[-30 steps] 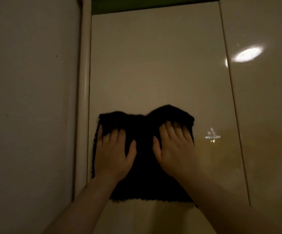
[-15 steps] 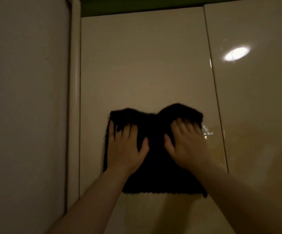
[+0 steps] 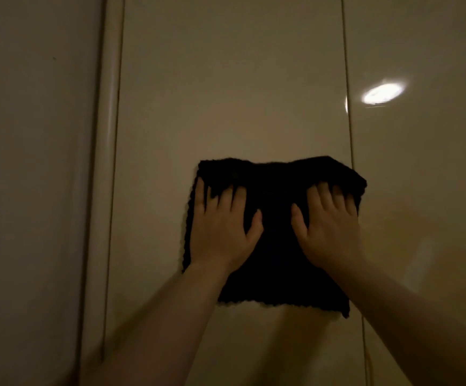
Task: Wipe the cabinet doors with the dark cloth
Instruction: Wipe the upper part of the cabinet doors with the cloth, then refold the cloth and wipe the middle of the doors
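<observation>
A dark cloth (image 3: 276,227) is spread flat against the glossy cream cabinet door (image 3: 226,93) in the middle of the view. My left hand (image 3: 220,229) presses on the cloth's left half, its fingertips sunk into the fabric near the top edge. My right hand (image 3: 328,227) presses on the right half the same way, close to the seam with the neighbouring door (image 3: 427,176). The cloth's right edge overlaps that seam slightly. Both hands' fingers lie spread over the fabric.
A rounded cream frame post (image 3: 103,162) runs down the left of the door, with a plain wall panel (image 3: 31,162) beyond it. A bright lamp reflection (image 3: 383,93) shines on the right door.
Both hands have slid the cloth rightward across the door, from near the left frame to the seam on the right. The hands have spread a little farther apart.
</observation>
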Demonstrator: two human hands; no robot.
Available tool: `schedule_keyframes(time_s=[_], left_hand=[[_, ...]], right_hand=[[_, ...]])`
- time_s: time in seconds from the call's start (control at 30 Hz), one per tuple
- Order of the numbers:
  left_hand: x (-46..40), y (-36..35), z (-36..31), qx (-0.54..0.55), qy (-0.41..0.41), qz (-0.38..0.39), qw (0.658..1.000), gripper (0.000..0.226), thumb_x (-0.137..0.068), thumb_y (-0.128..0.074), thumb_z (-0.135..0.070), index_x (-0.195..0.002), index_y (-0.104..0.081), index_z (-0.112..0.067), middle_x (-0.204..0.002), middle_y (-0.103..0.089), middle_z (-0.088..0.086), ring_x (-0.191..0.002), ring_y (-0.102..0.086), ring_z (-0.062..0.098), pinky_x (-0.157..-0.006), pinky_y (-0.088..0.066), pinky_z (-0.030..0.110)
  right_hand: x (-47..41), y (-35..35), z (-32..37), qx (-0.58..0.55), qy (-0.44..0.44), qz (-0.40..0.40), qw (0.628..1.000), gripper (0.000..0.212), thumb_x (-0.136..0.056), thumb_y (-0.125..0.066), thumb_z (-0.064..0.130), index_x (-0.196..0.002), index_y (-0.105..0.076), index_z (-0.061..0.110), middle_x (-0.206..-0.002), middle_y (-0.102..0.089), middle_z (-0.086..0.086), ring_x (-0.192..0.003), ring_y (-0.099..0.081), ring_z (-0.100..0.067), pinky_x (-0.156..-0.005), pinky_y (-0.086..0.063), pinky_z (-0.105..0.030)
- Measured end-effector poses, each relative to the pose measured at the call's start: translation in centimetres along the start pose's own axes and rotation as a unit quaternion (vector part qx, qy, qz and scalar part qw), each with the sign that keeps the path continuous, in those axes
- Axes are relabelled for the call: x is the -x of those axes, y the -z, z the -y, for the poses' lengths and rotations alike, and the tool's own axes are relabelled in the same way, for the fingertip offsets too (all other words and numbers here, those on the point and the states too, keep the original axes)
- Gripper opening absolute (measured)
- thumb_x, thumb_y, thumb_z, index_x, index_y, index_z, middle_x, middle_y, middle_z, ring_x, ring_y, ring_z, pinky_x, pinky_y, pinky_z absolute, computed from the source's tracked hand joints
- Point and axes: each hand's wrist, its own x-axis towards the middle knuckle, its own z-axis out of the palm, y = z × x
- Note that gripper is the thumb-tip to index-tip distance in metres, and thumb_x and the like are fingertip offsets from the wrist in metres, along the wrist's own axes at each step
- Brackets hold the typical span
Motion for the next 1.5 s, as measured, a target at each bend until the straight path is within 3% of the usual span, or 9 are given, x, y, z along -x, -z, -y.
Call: schedule_keyframes(time_s=[0.33, 0.5, 0.63, 0.77, 0.9, 1.03, 1.23, 1.37, 1.5], left_hand=[[5.9, -0.8, -0.2, 0.032, -0.074, 0.013, 0.997, 0.037, -0.099, -0.038, -0.032, -0.116, -0.066, -0.015, -0.109, -0.069, 0.006, -0.094, -0.063, 0.024, -0.115, -0.021, 0.052], [5.5, 1.2, -0.9, 0.036, -0.073, 0.048, 0.996, 0.024, -0.081, -0.043, -0.023, -0.092, -0.063, -0.017, -0.092, -0.060, 0.008, -0.075, -0.056, 0.026, -0.076, -0.033, 0.037], [4.6, 3.5, -1.5, 0.104, -0.042, 0.095, 0.989, 0.042, -0.092, -0.044, -0.018, -0.133, -0.046, -0.017, -0.115, -0.057, 0.012, -0.093, -0.057, 0.028, -0.081, -0.042, 0.034], [4.9, 6.4, -1.3, 0.200, -0.033, 0.103, 0.974, 0.050, -0.100, -0.037, -0.023, -0.150, -0.029, -0.023, -0.137, -0.040, 0.010, -0.113, -0.047, 0.028, -0.087, -0.039, 0.031], [5.9, 6.6, 0.2, 0.285, -0.085, 0.062, 0.953, 0.043, -0.095, -0.040, -0.025, -0.135, -0.052, -0.013, -0.109, -0.048, -0.001, -0.094, -0.051, 0.018, -0.081, -0.048, 0.036], [9.3, 6.8, 1.2, 0.297, 0.000, 0.197, 0.934, 0.052, -0.087, -0.036, -0.051, -0.129, -0.059, -0.031, -0.106, -0.055, -0.012, -0.101, -0.054, 0.015, -0.090, -0.047, 0.043], [16.0, 10.1, -0.1, 0.513, 0.312, 0.352, 0.719, 0.028, -0.085, -0.059, -0.058, -0.108, -0.066, -0.044, -0.108, -0.070, -0.014, -0.103, -0.066, 0.009, -0.080, -0.053, 0.020], [18.7, 10.0, 0.3, 0.562, 0.471, 0.518, 0.442, 0.086, -0.045, -0.074, -0.080, -0.106, -0.070, -0.019, -0.082, -0.066, 0.010, -0.063, -0.058, 0.024, -0.059, -0.046, 0.032], [19.4, 9.8, 0.9, 0.667, 0.452, 0.494, 0.327, 0.076, -0.092, -0.042, -0.066, -0.143, -0.047, -0.010, -0.136, -0.051, 0.027, -0.115, -0.050, 0.040, -0.096, -0.043, 0.048]], right_hand=[[6.9, -0.3, 0.1, -0.030, -0.002, 0.008, 1.000, 0.040, -0.093, -0.036, 0.033, -0.117, -0.051, 0.004, -0.118, -0.057, -0.021, -0.107, -0.047, -0.038, -0.095, -0.036, -0.047], [5.8, 1.5, 1.6, -0.094, 0.046, -0.014, 0.994, 0.021, -0.084, -0.041, 0.016, -0.103, -0.046, 0.009, -0.096, -0.054, -0.010, -0.086, -0.051, -0.030, -0.083, -0.041, -0.041], [3.5, 5.1, 3.3, -0.311, -0.053, 0.088, 0.945, 0.032, -0.089, -0.052, 0.014, -0.118, -0.039, 0.023, -0.083, -0.057, 0.011, -0.073, -0.059, -0.016, -0.067, -0.048, -0.033], [2.5, 8.7, 4.0, -0.298, -0.030, 0.261, 0.918, 0.052, -0.088, -0.057, 0.026, -0.135, -0.034, 0.024, -0.099, -0.064, 0.007, -0.083, -0.063, -0.014, -0.070, -0.051, -0.029], [3.3, 11.7, 4.4, -0.392, -0.094, 0.418, 0.814, 0.028, -0.088, -0.060, 0.039, -0.083, -0.063, 0.011, -0.078, -0.067, -0.003, -0.067, -0.064, -0.013, -0.057, -0.048, -0.021], [6.4, 12.7, 5.2, -0.538, -0.195, 0.465, 0.675, 0.040, -0.085, -0.061, 0.052, -0.102, -0.071, 0.017, -0.099, -0.074, -0.001, -0.092, -0.070, -0.013, -0.087, -0.055, -0.028], [11.0, 13.0, 5.6, -0.620, -0.301, 0.494, 0.529, 0.042, -0.090, -0.060, 0.040, -0.112, -0.067, 0.004, -0.111, -0.071, -0.011, -0.103, -0.068, -0.023, -0.096, -0.052, -0.037], [11.3, 13.0, 6.4, -0.636, -0.313, 0.460, 0.535, 0.039, -0.091, -0.060, 0.039, -0.112, -0.066, 0.007, -0.111, -0.071, -0.013, -0.102, -0.068, -0.027, -0.097, -0.050, -0.047], [9.6, 13.4, 6.9, -0.670, -0.359, 0.387, 0.521, 0.037, -0.089, -0.063, 0.036, -0.118, -0.062, 0.013, -0.111, -0.071, -0.009, -0.100, -0.069, -0.026, -0.091, -0.055, -0.043]])
